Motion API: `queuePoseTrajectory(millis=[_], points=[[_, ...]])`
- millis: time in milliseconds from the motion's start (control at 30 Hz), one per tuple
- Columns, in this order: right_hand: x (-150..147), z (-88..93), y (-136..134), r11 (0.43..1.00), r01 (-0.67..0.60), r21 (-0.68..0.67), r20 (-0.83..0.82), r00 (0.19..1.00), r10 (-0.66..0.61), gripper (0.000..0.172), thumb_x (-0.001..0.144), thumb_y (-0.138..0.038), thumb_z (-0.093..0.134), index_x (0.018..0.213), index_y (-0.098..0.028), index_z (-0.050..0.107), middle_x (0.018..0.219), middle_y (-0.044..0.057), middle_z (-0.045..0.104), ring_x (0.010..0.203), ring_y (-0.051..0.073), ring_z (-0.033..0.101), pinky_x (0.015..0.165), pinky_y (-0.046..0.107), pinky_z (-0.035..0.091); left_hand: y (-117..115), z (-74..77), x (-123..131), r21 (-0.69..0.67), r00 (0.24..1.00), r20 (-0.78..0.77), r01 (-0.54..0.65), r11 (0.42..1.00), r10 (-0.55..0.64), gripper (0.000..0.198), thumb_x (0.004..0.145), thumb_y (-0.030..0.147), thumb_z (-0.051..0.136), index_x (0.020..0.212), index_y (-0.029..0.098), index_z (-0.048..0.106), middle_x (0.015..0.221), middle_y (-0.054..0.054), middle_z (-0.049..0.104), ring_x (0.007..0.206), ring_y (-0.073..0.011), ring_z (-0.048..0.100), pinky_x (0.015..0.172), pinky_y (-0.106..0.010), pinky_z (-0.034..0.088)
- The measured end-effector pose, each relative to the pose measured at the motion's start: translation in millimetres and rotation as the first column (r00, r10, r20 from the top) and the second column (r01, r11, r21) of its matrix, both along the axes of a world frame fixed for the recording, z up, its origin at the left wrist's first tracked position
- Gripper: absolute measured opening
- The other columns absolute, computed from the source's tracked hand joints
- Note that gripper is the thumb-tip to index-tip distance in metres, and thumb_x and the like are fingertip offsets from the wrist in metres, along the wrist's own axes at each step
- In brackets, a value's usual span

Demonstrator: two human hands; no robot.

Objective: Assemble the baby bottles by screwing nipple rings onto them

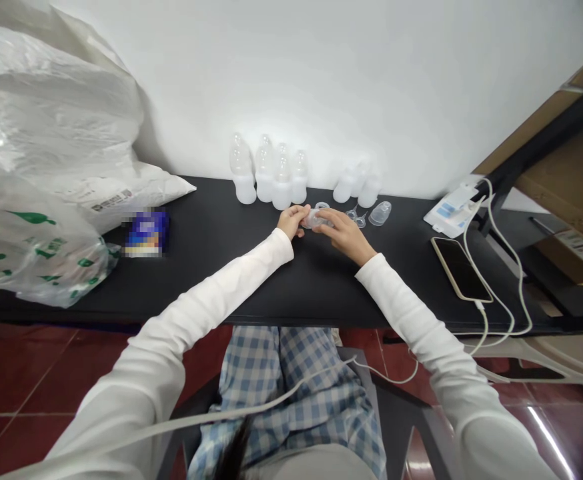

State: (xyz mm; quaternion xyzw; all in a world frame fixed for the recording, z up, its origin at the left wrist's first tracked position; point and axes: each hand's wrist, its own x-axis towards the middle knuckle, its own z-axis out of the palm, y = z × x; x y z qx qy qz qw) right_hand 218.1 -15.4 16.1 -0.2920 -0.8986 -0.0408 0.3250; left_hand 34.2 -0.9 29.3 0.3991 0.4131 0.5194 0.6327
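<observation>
Item: clear plastic bottle part (pixel 314 217), held at frame centre, just over the counter (pixel 211 260). Left hand (pixel 291 221) and right hand (pixel 340 230) were closed on it from either side. Baby bottles (pixel 271 179) were ranged just above it in the frame. An even two-sided pinch, kept low, was judged best.

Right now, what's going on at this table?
A seated person holds a small clear part between the left hand and right hand, just above a black table. Pale bottles stand along the wall behind. A loose cap lies nearby, and a plugged-in phone further right.
</observation>
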Motion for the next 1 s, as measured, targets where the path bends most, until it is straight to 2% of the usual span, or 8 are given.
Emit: queuePoseTrajectory(millis=[100, 200, 367, 533, 633, 767, 833, 1000], points=[[-7.1, 0.6, -3.5, 0.999, 0.031, 0.020, -0.112, 0.993, -0.029, 0.030, 0.097, -0.016, 0.042, 0.119, -0.023, 0.061, 0.137, 0.013, 0.058, 0.132, 0.026, 0.055, 0.109, 0.053, 0.052, -0.7, -1.3, 1.1, -0.024, 0.999, 0.033, -0.027, 0.999, 0.027, 0.037, 0.077, 0.039, 0.081, 0.067, 0.016, 0.054, 0.055, 0.005, 0.049, 0.048, -0.0051, 0.047, 0.036, -0.015, 0.032], [-8.0, 2.0, -5.6, 0.995, 0.071, -0.069, -0.255, 0.963, -0.086, 0.040, 0.095, -0.034, 0.055, 0.132, -0.020, 0.050, 0.139, 0.018, 0.053, 0.133, 0.030, 0.052, 0.109, 0.054, 0.050, -1.8, -2.4, 3.5, -0.020, 0.998, 0.047, -0.032, 0.999, 0.033, 0.038, 0.075, 0.042, 0.082, 0.069, 0.016, 0.055, 0.062, 0.003, 0.056, 0.054, -0.0061, 0.053, 0.039, -0.015, 0.038], [-4.2, 2.2, -3.5, 0.938, 0.206, -0.279, -0.291, 0.913, -0.287, 0.046, 0.094, -0.053, 0.058, 0.125, -0.019, 0.054, 0.110, 0.011, 0.066, 0.094, 0.024, 0.065, 0.088, 0.044, 0.058, -1.1, -6.0, 5.2, 0.068, 0.998, 0.024, -0.056, 0.996, 0.054, 0.040, 0.071, 0.044, 0.085, 0.069, 0.016, 0.056, 0.063, 0.002, 0.059, 0.055, -0.0078, 0.055, 0.037, -0.017, 0.039], [0.2, 10.5, -3.8, 0.982, 0.144, -0.119, -0.135, 0.978, -0.160, 0.032, 0.101, -0.037, 0.049, 0.129, -0.027, 0.062, 0.124, 0.012, 0.064, 0.108, 0.025, 0.064, 0.094, 0.044, 0.056, 8.0, -11.0, -2.7, 0.083, 0.977, 0.022, -0.212, 0.974, 0.211, 0.040, 0.071, 0.043, 0.082, 0.064, 0.017, 0.052, 0.058, 0.003, 0.054, 0.050, -0.0063, 0.050, 0.034, -0.016, 0.030], [10.6, 17.3, -2.7, 0.958, 0.283, -0.039, -0.140, 0.948, -0.286, 0.033, 0.101, -0.030, 0.044, 0.128, -0.031, 0.064, 0.131, 0.012, 0.061, 0.114, 0.028, 0.062, 0.097, 0.051, 0.053, 13.1, -14.3, -8.0, 0.055, 0.969, 0.033, -0.247, 0.967, 0.246, 0.038, 0.071, 0.042, 0.080, 0.064, 0.018, 0.051, 0.058, 0.003, 0.052, 0.052, -0.0066, 0.051, 0.035, -0.015, 0.028], [34.4, 21.8, 3.2, 0.849, 0.527, -0.033, -0.251, 0.818, -0.518, 0.048, 0.098, -0.043, 0.048, 0.141, -0.022, 0.051, 0.128, 0.017, 0.059, 0.115, 0.033, 0.059, 0.101, 0.059, 0.047, 14.8, -17.8, -9.1, 0.010, 0.976, 0.051, -0.213, 0.977, 0.212, 0.032, 0.070, 0.040, 0.077, 0.070, 0.017, 0.056, 0.062, 0.001, 0.058, 0.055, -0.0082, 0.054, 0.035, -0.015, 0.028], [47.4, 22.8, 6.9, 0.767, 0.641, -0.036, -0.300, 0.725, -0.620, 0.054, 0.097, -0.048, 0.046, 0.140, -0.016, 0.048, 0.125, 0.019, 0.058, 0.114, 0.034, 0.058, 0.101, 0.059, 0.046, 14.9, -19.1, -8.3, 0.005, 0.980, 0.061, -0.190, 0.982, 0.190, 0.031, 0.069, 0.040, 0.078, 0.072, 0.017, 0.058, 0.065, 0.000, 0.060, 0.057, -0.0086, 0.056, 0.036, -0.015, 0.028], [73.6, 24.2, 14.9, 0.534, 0.844, -0.045, -0.334, 0.491, -0.804, 0.047, 0.098, -0.048, 0.042, 0.130, -0.016, 0.052, 0.115, 0.018, 0.059, 0.111, 0.034, 0.056, 0.097, 0.056, 0.045, 16.6, -21.6, -8.2, -0.006, 0.981, 0.081, -0.177, 0.984, 0.177, 0.034, 0.065, 0.041, 0.080, 0.074, 0.017, 0.058, 0.065, 0.001, 0.060, 0.056, -0.0087, 0.056, 0.036, -0.014, 0.027]])
